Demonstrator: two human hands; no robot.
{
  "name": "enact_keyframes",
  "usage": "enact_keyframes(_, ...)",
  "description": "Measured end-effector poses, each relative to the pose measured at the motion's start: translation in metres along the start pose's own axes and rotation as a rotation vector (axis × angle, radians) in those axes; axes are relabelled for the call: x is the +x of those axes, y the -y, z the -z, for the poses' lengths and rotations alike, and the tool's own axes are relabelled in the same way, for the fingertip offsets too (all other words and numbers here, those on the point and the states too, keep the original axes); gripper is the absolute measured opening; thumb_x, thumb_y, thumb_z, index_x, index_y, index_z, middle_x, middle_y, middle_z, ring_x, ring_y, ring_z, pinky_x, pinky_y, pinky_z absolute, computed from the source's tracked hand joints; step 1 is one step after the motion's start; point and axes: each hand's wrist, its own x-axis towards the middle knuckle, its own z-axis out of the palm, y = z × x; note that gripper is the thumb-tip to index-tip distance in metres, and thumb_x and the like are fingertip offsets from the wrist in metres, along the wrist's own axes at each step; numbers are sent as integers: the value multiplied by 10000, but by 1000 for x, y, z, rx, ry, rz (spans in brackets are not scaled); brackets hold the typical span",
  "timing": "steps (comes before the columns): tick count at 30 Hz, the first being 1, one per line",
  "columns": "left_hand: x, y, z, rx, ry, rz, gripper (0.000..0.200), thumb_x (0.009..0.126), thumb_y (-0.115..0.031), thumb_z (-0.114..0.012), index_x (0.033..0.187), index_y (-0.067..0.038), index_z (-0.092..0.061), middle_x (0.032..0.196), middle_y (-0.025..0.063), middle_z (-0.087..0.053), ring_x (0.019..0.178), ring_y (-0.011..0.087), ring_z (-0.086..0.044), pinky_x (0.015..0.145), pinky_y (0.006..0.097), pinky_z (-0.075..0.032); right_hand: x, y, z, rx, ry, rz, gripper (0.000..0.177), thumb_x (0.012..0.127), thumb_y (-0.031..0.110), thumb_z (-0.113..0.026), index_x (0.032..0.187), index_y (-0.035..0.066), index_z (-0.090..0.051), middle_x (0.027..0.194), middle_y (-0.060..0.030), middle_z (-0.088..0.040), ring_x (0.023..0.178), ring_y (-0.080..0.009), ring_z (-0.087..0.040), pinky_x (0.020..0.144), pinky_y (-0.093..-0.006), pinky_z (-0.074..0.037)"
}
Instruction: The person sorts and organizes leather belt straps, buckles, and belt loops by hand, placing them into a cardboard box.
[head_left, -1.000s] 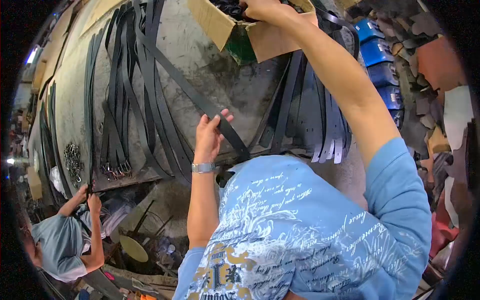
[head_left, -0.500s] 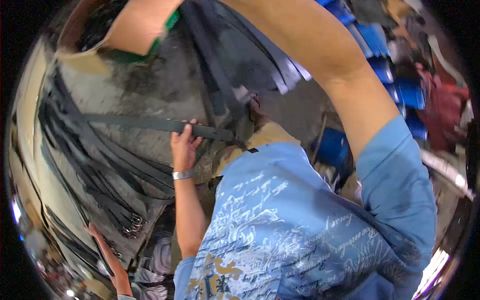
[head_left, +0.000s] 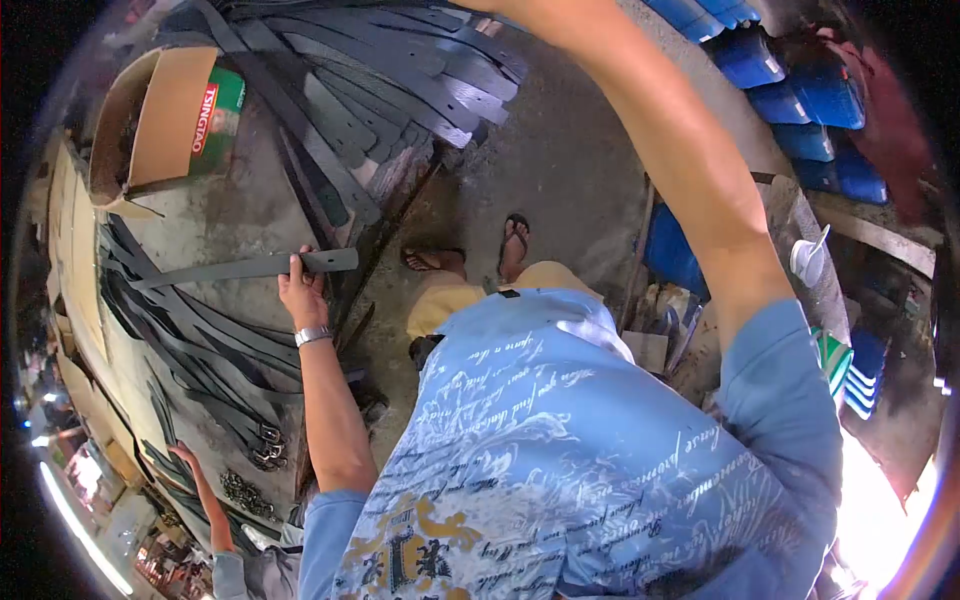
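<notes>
Pinching a long dark strap point(head_left: 220, 270) near one end with the left hand point(head_left: 303, 292), thumb on top, over the table point(head_left: 258, 215). Wearing a silver watch point(head_left: 312, 335) on that wrist. Holding the right arm point(head_left: 670, 130) up to the top edge; cannot see the right hand past there, so cannot tell if spread or pinching. On the table near the strap, a bunch of straps point(head_left: 200, 335) and a cardboard box point(head_left: 175, 115). Low on the left, another person's hand point(head_left: 183, 455).

The grey table point(head_left: 255, 215) at left bore dark straps point(head_left: 365, 65) at its far end, a cardboard box point(head_left: 172, 120) and more straps point(head_left: 190, 325) nearer.
</notes>
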Motion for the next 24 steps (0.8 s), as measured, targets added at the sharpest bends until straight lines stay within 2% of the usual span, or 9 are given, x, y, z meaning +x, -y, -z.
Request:
enact_keyframes(3, 2, 0, 6, -17, -14, 33, 194, 979, -205, -581, 1129, -112, -501, 1136, 74, -678, 961, 179, -659, 721, 333, -556, -45, 1, 48, 31, 80, -247, 265, 868, 198, -640, 1001, -31, -654, 948, -217, -687, 892, -335, -664, 803, -387, -507)
enact_keyframes(6, 9, 9, 15, -147, 2, 120, 212, 988, -205, -560, 1163, -121, -475, 1157, 68, -672, 1014, 209, -650, 730, 365, -537, -110, -23, 57, 21, 97, -346, 278, 857, 273, -684, 1013, 44, -697, 891, -90, -695, 846, -210, -651, 780, -323, -503)
enact_keyframes(8, -10, 4, 2, -125, 75, 110, 191, 985, -172, -549, 1151, -134, -463, 1208, 75, -653, 1064, 227, -640, 739, 419, -519, -155, -21, 47, 306, 187, -630, 219, 863, 184, -672, 1007, 20, -689, 881, -42, -677, 831, -125, -604, 761, -274, -481)
enact_keyframes(11, -64, -20, -52, -92, -19, 79, 210, 958, -118, -573, 1142, -85, -477, 1248, 90, -633, 1037, 215, -655, 677, 333, -574, -200, 0, 6, 525, 291, -876, 241, 896, 202, -648, 1017, -5, -668, 933, -49, -661, 852, -122, -624, 746, -271, -511)
enact_keyframes(12, -69, -16, -51, -121, 111, 41, 227, 948, -111, -584, 1152, -93, -487, 1260, 88, -626, 1027, 200, -659, 689, 332, -586, -207, 8, -11, 663, 301, -955, 264, 913, 218, -635, 1044, -10, -652, 966, -60, -653, 865, -130, -635, 738, -275, -526)
enact_keyframes(14, -89, -20, -70, -179, 154, 16, 265, 939, -98, -592, 1180, -103, -482, 1264, 86, -621, 999, 198, -664, 717, 337, -592, -209, 26, -41, 875, 409, -1107, 328, 942, 255, -605, 1125, -18, -602, 1046, -86, -631, 884, -156, -657, 715, -289, -553)
enact_keyframes(15, -97, -19, -74, -196, 152, 25, 271, 938, -94, -592, 1185, -105, -480, 1264, 84, -620, 994, 198, -664, 718, 337, -594, -209, 32, -57, 911, 501, -1129, 384, 958, 287, -587, 1182, -24, -559, 1084, -102, -620, 889, -175, -667, 708, -297, -559)
enact_keyframes(18, -116, -21, -84, -249, 161, 51, 284, 936, -83, -589, 1194, -106, -474, 1267, 78, -615, 983, 197, -663, 720, 339, -598, -203, 44, -102, 916, 686, -1208, 321, 993, 294, -530, 1185, 41, -572, 1018, -30, -632, 854, -138, -651, 675, -276, -531)
enact_keyframes(24, -136, -27, -79, -273, 188, 64, 293, 940, -73, -568, 1210, -97, -457, 1262, 65, -611, 958, 149, -644, 733, 340, -593, -210, 46, -165, 770, 802, -998, 277, 1029, 306, -449, 1142, 113, -613, 915, 45, -609, 801, -68, -550, 656, -230, -421)
